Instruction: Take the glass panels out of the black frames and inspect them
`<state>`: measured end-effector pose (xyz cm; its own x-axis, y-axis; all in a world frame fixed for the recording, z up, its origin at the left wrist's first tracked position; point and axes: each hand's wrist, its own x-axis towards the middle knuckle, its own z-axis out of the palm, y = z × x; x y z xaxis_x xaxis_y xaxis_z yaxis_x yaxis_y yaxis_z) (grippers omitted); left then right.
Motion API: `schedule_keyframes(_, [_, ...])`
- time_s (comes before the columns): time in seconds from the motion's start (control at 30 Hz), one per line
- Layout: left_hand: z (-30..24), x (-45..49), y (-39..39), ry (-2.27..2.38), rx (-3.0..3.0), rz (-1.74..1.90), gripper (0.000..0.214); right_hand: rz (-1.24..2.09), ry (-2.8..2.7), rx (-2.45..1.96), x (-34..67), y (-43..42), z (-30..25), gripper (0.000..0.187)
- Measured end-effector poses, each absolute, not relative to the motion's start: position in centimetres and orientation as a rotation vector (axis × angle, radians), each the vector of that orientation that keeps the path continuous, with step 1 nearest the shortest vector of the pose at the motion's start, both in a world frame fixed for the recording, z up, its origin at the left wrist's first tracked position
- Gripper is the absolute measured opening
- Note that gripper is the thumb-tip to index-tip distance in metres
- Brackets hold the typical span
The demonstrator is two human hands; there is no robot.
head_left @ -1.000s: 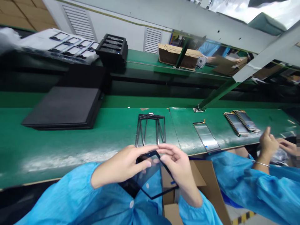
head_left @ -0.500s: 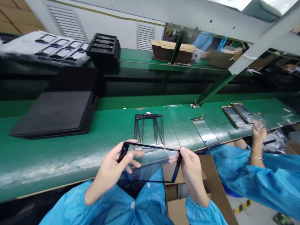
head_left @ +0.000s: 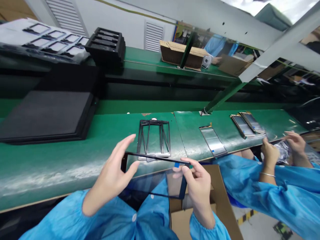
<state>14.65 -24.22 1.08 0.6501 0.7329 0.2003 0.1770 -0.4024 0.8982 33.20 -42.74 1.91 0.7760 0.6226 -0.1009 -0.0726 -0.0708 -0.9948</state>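
Observation:
A clear glass touch panel with a black border [head_left: 155,191] is tilted in front of me, above the bench's front edge. My right hand [head_left: 198,181] grips its right end between thumb and fingers, close to a small blue tab [head_left: 177,164]. At the left end my left hand [head_left: 116,170] is open, fingers stretched upward and thumb apart, beside the panel's corner; whether it touches the border I cannot tell. Just beyond the panel, several thin black frames [head_left: 153,123] lie overlapping on the green bench [head_left: 112,133].
Large black trays [head_left: 47,113] are stacked on the left. To the right lie a single panel [head_left: 212,141] and panel stacks [head_left: 242,126]. A co-worker's hands [head_left: 271,153] are at the far right. Below is an open cardboard box [head_left: 222,200]; a post [head_left: 225,93] rises behind.
My left hand's fingers have come out from behind the panel and straightened. My right hand has shifted its grip, and the blue tab now shows clearly. The co-worker's second hand has appeared.

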Motion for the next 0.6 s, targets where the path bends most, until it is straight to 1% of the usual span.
schedule_keyframes(0.07, [2.0, 15.4, -23.6, 0.55, 2.2, 0.676, 0.048, 0.588, -0.502, -1.57, 32.7, -42.7, 2.3, 0.032])
schedule_keyframes(0.13, [2.6, 16.2, -23.0, 0.375, 2.291, 0.536, 0.028, 0.584, -0.531, -1.589, 32.4, -42.8, 2.4, 0.033])
schedule_keyframes(0.2, [2.9, 16.7, -22.7, 0.303, 2.267, 0.474, 0.022, 0.586, -0.54, -1.598, 32.4, -42.8, 2.4, 0.033])
schedule_keyframes(0.37, [3.0, 17.1, -23.5, 0.322, 2.188, 0.493, 0.024, 0.62, -0.541, -1.597, 32.9, -42.5, 2.3, 0.033])
schedule_keyframes(0.43, [3.2, 17.2, -24.1, 0.309, 2.164, 0.424, 0.031, 0.708, -0.624, -1.571, 33.0, -42.1, 2.3, 0.036])
schedule_keyframes(0.5, [3.3, 17.3, -24.7, 0.299, 2.07, 0.318, 0.035, 0.856, -0.722, -1.501, 33.1, -41.6, 2.2, 0.043])
schedule_keyframes(0.6, [3.2, 17.0, -25.4, 0.413, 1.715, 0.201, 0.04, 0.999, -0.665, -1.364, 33.5, -41.1, 1.6, 0.047])
